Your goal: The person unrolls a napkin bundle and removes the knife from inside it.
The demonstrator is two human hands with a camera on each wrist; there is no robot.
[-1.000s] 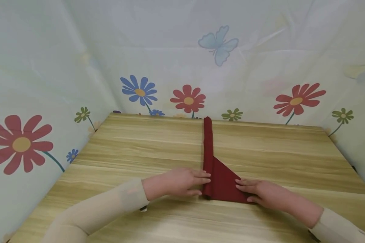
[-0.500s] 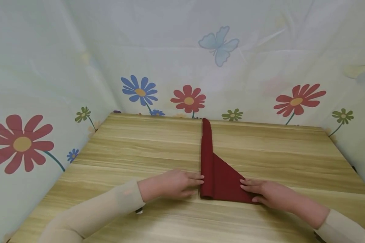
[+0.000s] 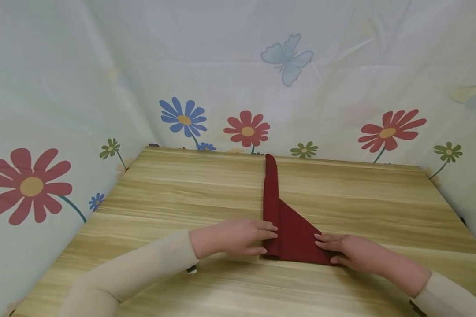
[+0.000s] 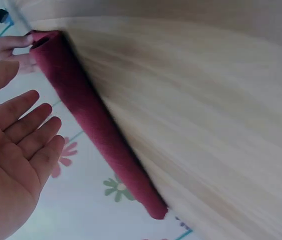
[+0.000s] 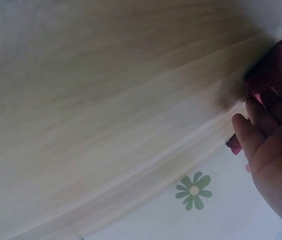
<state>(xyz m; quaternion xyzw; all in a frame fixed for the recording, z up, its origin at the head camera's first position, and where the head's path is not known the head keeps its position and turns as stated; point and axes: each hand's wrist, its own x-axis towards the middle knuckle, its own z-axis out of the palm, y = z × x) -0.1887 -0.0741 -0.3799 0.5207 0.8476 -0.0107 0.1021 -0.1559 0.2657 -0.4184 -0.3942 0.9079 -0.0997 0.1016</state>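
Observation:
A dark red cloth (image 3: pixel 297 235) lies on the table, one side rolled into a long narrow tube (image 3: pixel 271 189) and the other a flat triangular flap. My left hand (image 3: pixel 238 237) rests its fingertips on the near part of the roll, fingers nearly straight. In the left wrist view, that hand (image 4: pixel 21 145) shows an open palm beside the rolled cloth (image 4: pixel 91 115). My right hand (image 3: pixel 353 253) holds the flap's right corner between thumb and fingers. The right wrist view shows the cloth (image 5: pixel 266 75) at its fingers, partly hidden by the hand (image 5: pixel 275 150).
The wood-grain table (image 3: pixel 182 189) spreads around the cloth, its far edge meeting a pale backdrop (image 3: pixel 206 57) printed with flowers and a butterfly. The far end of the roll reaches that back edge.
My left fingers drew back to the roll's left edge, then came forward onto its top. The right hand shifted slightly right with the flap's corner. The visible flap is a little wider.

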